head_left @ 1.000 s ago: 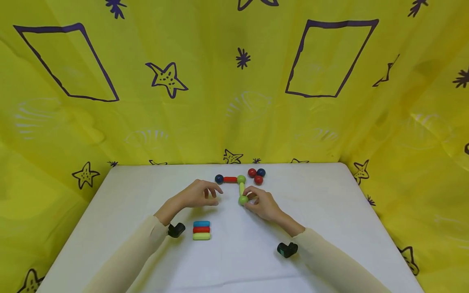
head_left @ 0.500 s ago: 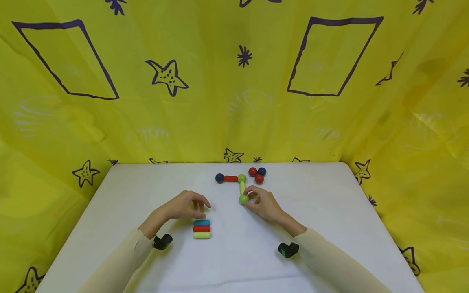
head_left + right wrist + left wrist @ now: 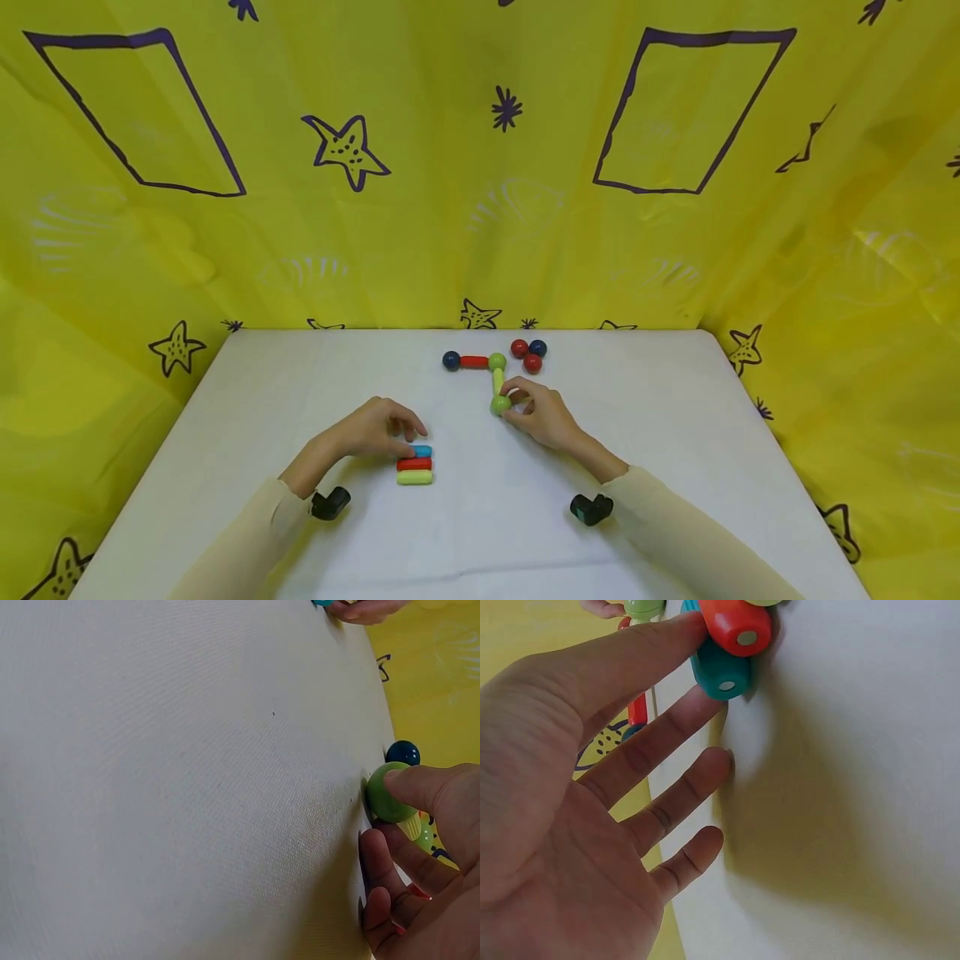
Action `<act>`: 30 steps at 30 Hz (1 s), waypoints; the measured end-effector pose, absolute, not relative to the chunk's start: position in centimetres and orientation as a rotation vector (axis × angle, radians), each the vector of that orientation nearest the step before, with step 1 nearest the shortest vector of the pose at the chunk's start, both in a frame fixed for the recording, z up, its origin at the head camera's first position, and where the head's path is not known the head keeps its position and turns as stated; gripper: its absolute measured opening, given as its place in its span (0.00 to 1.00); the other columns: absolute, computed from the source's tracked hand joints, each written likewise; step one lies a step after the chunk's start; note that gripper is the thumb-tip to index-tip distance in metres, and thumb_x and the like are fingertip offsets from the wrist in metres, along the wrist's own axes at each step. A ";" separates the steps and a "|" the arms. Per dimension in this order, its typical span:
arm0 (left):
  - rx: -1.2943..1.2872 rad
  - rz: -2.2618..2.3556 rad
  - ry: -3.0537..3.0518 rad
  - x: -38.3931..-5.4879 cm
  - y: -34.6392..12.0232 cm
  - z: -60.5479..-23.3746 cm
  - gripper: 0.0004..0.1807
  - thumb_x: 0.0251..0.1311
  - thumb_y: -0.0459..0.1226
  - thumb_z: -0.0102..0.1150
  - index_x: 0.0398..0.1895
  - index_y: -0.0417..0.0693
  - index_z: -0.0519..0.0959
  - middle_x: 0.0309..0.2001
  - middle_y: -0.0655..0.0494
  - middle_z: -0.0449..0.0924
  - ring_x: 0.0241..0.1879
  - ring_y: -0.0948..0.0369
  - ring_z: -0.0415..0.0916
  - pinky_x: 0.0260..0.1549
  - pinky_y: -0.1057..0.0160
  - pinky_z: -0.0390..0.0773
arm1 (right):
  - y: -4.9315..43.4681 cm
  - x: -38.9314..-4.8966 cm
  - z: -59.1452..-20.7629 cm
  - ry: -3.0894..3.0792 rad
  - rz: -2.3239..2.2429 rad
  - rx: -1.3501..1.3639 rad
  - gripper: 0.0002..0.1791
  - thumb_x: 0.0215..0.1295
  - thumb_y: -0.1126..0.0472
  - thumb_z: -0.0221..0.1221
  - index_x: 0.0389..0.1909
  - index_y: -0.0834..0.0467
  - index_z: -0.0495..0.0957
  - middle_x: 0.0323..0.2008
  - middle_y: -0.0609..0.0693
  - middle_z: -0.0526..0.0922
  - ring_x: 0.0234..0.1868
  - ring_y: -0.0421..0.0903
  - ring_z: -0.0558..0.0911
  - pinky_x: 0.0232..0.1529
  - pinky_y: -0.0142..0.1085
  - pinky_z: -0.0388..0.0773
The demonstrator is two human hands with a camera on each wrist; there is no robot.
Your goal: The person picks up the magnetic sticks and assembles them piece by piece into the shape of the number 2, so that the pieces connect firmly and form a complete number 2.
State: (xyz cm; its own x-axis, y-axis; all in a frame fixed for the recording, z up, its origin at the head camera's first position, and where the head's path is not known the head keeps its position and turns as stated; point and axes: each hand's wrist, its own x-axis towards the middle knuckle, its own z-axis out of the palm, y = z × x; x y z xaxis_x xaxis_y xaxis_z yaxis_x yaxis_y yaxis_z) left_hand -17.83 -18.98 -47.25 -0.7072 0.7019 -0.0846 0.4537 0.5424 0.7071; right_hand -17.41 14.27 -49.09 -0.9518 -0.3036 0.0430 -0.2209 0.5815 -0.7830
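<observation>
Fingers of the right hand pinch a glossy green ball ending an L-shaped ball-and-rod chain on the white table, before starfish-printed yellow cloth. The left hand's thumb touches a blue rod beside a red rod and a yellow-green rod; I cannot tell whether it grips.

A yellow curtain encloses the white table behind and on both sides. A crease crosses the table's near part. Above the table's far edge I see two dark four-sided outlines, with a starfish and a burst mark between them.
</observation>
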 end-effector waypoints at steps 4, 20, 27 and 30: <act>0.944 0.952 2.440 -17.8 -18.9 -47.2 0.09 0.57 0.36 0.75 0.42 0.50 0.89 0.31 0.67 0.81 0.34 0.59 0.76 0.35 0.66 0.75 | 14.3 -17.4 -49.1 2.718 -1.317 -0.459 0.14 0.64 0.65 0.70 0.48 0.51 0.79 0.45 0.52 0.87 0.28 0.43 0.76 0.33 0.35 0.75; 0.934 0.920 2.469 -18.0 -18.7 -47.5 0.06 0.57 0.34 0.73 0.37 0.53 0.88 0.33 0.66 0.81 0.34 0.62 0.73 0.35 0.66 0.75 | 14.3 -17.4 -49.4 2.721 -1.332 -0.474 0.15 0.64 0.65 0.70 0.48 0.51 0.79 0.44 0.52 0.87 0.27 0.42 0.76 0.31 0.33 0.74; 0.935 0.919 2.477 -17.9 -18.7 -47.5 0.06 0.56 0.34 0.73 0.37 0.53 0.88 0.32 0.67 0.81 0.34 0.62 0.73 0.35 0.66 0.75 | 14.3 -17.4 -49.4 2.719 -1.335 -0.483 0.15 0.64 0.65 0.70 0.49 0.51 0.79 0.44 0.52 0.87 0.28 0.43 0.76 0.32 0.33 0.75; 0.933 0.923 2.480 -17.9 -18.6 -47.5 0.06 0.56 0.34 0.73 0.36 0.53 0.88 0.32 0.68 0.82 0.34 0.61 0.73 0.34 0.66 0.76 | 14.3 -17.4 -49.4 2.716 -1.335 -0.472 0.15 0.64 0.65 0.70 0.49 0.51 0.80 0.45 0.52 0.87 0.28 0.43 0.77 0.33 0.34 0.75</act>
